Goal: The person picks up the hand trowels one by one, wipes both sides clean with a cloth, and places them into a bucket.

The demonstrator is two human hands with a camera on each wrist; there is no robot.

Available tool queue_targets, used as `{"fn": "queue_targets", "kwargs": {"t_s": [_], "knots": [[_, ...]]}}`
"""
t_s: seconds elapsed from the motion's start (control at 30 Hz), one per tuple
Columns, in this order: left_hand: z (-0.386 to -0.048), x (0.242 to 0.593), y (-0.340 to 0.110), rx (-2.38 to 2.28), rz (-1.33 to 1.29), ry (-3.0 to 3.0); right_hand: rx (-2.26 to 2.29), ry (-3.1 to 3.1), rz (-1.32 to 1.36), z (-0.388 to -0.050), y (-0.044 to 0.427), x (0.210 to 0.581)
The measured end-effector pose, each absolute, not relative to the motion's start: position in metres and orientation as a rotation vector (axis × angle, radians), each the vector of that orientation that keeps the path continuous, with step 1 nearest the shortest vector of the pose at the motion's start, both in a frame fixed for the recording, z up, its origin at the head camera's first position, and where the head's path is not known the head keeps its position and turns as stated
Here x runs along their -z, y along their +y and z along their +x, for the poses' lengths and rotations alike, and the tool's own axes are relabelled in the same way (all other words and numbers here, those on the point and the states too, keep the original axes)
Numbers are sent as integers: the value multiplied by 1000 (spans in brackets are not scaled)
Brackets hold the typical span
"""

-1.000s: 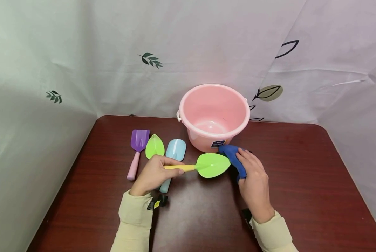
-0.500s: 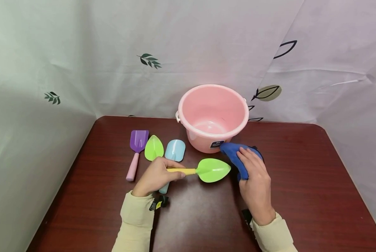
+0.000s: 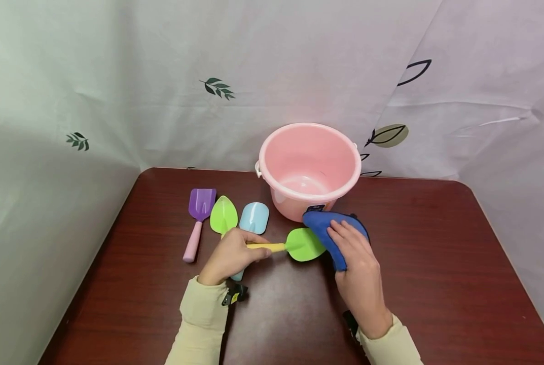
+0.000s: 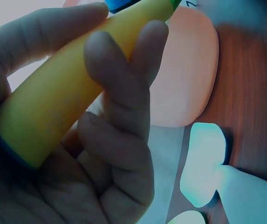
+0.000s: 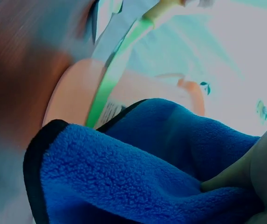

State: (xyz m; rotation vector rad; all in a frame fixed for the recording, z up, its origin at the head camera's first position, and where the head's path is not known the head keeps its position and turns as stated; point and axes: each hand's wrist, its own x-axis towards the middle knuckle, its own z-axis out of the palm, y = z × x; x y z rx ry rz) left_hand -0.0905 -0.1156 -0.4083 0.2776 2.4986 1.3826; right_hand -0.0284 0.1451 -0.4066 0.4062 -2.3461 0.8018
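Note:
My left hand (image 3: 232, 253) grips the yellow handle of a toy shovel (image 3: 302, 244) whose leaf-shaped green blade points right. In the left wrist view its fingers curl round the yellow handle (image 4: 54, 98). On the right, my right hand (image 3: 358, 274) holds a folded blue cloth (image 3: 328, 230) with dark edging. The cloth covers the tip of the green blade in the head view. Seen from the right wrist, the fleecy cloth (image 5: 119, 168) folds around the blade's end (image 5: 107, 88), and the thumb presses into it.
A pink bucket (image 3: 283, 200) stands behind the hands. Left of it lie a purple shovel (image 3: 202, 204) with a pink handle, another green shovel (image 3: 223, 214) and a light-blue shovel (image 3: 254, 218), partly behind my left hand. Patterned fabric (image 3: 162, 76) hangs behind the brown table (image 3: 445, 263).
My right hand has moved left with the cloth, which now overlaps the green blade's tip. The left hand has shifted slightly right and still holds the shovel.

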Motion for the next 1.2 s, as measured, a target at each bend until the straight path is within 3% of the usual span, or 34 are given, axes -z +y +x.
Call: {"fn": "queue_targets", "kwargs": {"t_s": [1.2], "knots": [[-86,405,-102,-1417,402,2533,-807,-2513,736,-14,115,418]]}}
